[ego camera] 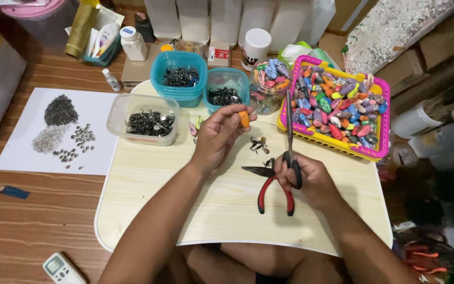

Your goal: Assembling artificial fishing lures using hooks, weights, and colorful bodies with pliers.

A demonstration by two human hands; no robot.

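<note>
The person sits cross-legged behind a low pale wooden lap table point(148, 210), both forearms stretched over it. The left hand point(217, 134) is raised above the middle of the table, its fingertips pinched on a small orange lure body point(244, 119) held at the thumb side. The right hand point(311, 181) rests nearer the table's right half, fingers closed through the black loops of a pair of scissors point(290, 137) whose blades point straight away from the person, toward the far edge. Just beside that hand, touching the tabletop, lie red-handled pliers point(269, 184), handles toward the near edge and nose pointing left. Between the two hands sits a tiny heap of dark metal hooks point(258, 144).

Along the far edge stand three containers of dark metal bits: a clear tub point(119, 113) at the far left corner, a teal tub point(158, 73) behind it, and a smaller teal tub point(240, 79) to its right. Next comes a clear jar point(266, 79) stuffed with coloured lures, then a pink and yellow basket point(332, 139) at the far right corner, heaped with many more of them.

Off the table's left edge, on the wooden floor, a white sheet of paper point(95, 152) carries separate piles of small beads and rings. A white remote point(61, 269) lies near the near left corner.
</note>
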